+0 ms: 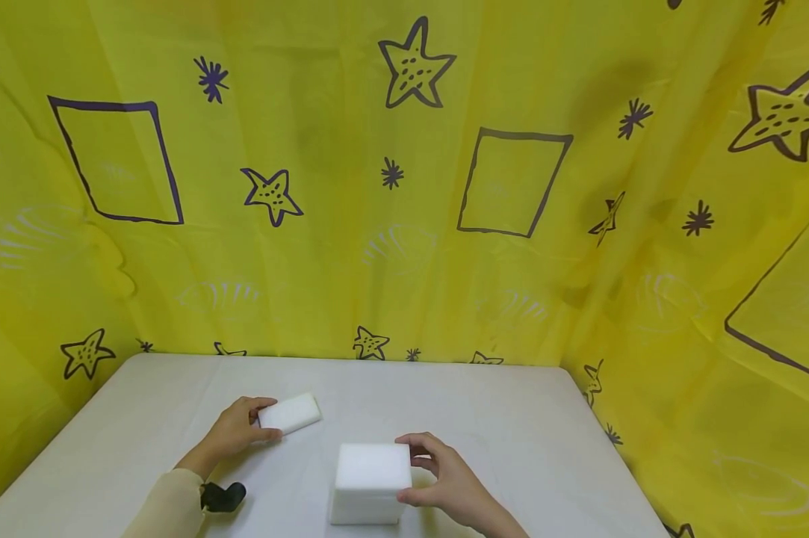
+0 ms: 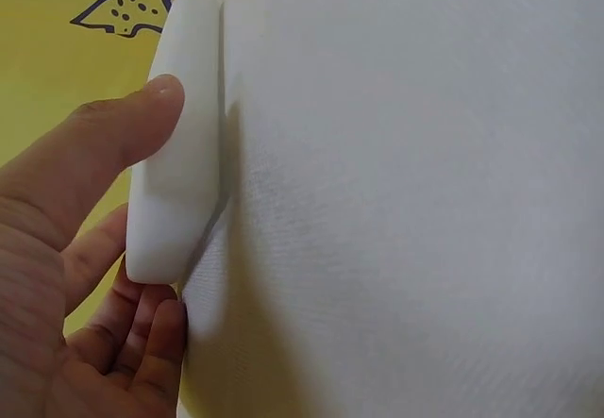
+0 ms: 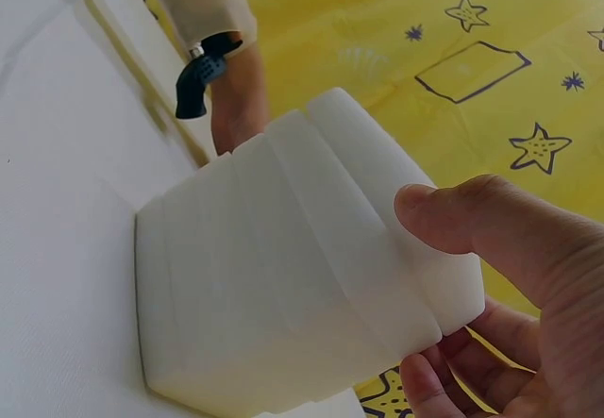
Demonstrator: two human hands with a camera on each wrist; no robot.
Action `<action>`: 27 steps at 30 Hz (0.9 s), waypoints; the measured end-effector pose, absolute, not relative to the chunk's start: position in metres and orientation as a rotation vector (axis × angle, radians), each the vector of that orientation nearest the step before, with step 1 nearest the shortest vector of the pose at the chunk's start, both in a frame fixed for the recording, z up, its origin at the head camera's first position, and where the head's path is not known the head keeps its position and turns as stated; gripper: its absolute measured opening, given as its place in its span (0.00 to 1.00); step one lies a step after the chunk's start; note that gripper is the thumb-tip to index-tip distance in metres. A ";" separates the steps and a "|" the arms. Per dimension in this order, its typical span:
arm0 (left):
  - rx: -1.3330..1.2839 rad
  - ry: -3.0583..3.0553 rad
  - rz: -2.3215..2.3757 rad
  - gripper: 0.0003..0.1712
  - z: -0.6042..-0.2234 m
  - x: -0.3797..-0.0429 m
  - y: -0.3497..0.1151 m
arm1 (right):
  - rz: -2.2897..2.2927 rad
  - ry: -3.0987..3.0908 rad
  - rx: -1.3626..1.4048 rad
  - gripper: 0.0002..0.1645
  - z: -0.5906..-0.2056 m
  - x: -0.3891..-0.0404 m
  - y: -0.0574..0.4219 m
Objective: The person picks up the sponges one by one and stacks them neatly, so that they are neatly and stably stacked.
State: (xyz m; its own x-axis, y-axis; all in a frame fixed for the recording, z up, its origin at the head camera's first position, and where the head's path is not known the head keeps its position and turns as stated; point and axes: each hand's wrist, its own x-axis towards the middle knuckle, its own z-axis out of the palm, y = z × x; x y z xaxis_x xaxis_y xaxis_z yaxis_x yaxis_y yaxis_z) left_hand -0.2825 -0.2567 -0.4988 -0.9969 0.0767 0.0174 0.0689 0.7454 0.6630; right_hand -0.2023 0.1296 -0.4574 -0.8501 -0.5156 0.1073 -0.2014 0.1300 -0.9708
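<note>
My left hand (image 1: 234,432) pinches the left end of a single flat white sponge (image 1: 293,413), its thumb on the near long side. This sponge (image 2: 193,168) lies flat on or just over the table in the left wrist view. To the right, nearer the front, stands a neat stack of several white sponges (image 1: 367,504). The top sponge (image 3: 363,149) of that stack is held at its right end by my right hand (image 1: 447,482), thumb on the near side and fingers at the far side. That top layer sits on the ones below.
A white cloth-covered table (image 1: 512,426) carries everything. Yellow curtains (image 1: 323,149) with starfish drawings hang behind it and at both sides. A dark wrist-worn device (image 1: 222,497) sits at the left sleeve, left of the stack.
</note>
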 end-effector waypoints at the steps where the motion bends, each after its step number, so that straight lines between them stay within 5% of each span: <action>1: 0.123 2.928 1.107 0.40 -0.499 -0.283 -0.257 | -1.784 2.156 -0.705 0.37 -0.457 -0.202 0.130; 27: 0.143 2.961 1.176 0.35 -0.487 -0.268 -0.247 | -1.786 2.155 -0.746 0.38 -0.460 -0.202 0.132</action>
